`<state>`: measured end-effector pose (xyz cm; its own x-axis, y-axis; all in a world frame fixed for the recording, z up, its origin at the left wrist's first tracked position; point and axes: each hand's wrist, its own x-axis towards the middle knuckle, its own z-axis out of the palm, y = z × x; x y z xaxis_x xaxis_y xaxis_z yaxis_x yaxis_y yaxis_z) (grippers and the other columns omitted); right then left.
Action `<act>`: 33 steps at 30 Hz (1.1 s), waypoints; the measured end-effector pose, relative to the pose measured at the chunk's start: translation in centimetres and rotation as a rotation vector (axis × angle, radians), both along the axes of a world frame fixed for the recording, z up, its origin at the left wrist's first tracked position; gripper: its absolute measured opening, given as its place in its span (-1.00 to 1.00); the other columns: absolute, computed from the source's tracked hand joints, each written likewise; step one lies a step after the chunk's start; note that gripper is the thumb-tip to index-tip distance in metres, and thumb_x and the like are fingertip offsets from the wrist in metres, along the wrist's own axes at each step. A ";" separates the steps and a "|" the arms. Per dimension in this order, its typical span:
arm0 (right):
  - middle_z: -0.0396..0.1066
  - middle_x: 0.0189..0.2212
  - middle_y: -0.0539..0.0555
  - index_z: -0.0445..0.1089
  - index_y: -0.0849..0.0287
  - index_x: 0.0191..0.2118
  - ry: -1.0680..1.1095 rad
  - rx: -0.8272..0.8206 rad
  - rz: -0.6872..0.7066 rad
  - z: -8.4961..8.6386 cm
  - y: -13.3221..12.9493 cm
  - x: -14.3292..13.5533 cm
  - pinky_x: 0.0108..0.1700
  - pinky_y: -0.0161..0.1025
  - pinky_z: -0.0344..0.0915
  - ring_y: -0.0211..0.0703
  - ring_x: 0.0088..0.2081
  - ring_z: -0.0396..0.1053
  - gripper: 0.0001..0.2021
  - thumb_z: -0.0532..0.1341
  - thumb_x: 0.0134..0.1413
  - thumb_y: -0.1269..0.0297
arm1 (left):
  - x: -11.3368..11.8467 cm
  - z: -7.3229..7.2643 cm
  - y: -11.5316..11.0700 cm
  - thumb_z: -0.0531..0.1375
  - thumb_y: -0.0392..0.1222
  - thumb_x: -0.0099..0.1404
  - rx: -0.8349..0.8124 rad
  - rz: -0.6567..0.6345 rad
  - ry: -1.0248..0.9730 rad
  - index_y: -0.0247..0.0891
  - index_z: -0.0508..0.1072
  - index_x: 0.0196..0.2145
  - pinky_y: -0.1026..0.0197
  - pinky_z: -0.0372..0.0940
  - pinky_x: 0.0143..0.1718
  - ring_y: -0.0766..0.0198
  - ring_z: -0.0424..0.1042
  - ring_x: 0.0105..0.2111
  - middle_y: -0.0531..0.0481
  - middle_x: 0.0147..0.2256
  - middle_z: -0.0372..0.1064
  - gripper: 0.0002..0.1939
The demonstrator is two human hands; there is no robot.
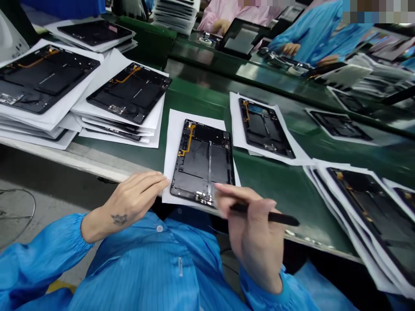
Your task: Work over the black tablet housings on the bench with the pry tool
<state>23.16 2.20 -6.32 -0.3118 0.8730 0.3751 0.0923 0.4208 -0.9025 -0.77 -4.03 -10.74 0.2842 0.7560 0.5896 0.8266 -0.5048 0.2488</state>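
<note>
An opened tablet housing (194, 168), black inside with an orange flex cable (188, 144) and a small circuit board (204, 198) at its near edge, lies on a white paper sheet (171, 123) in front of me. My left hand (136, 194) is at the sheet's left edge, its fingers stretched out side by side and the thumb hidden. Across from it, my right hand (256, 229) is closed round black tweezers (282, 219), whose back end sticks out to the right. The right index fingertip is over the housing's lower edge, near the board; the tweezers' tips are hidden.
Paper-layered stacks of housings stand at left (129, 95) and far left (48, 82). Another housing (266, 127) lies right of mine, with a slanting stack (363, 207) at the near right. Beyond the green bench (201, 95), co-workers in pink and blue sleeves (311, 34) sit.
</note>
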 end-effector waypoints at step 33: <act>0.53 -0.22 0.08 0.51 0.12 -0.05 -0.226 0.341 0.017 -2.8 -0.5 0.1 -0.14 -0.11 0.45 -0.08 -0.17 0.49 -0.72 0.24 0.21 0.58 | 2.2 0.2 0.3 0.01 -0.36 0.46 0.098 -0.012 0.332 -0.45 0.44 0.12 -0.08 0.42 0.09 -0.07 0.50 0.06 -0.38 0.08 0.45 -0.64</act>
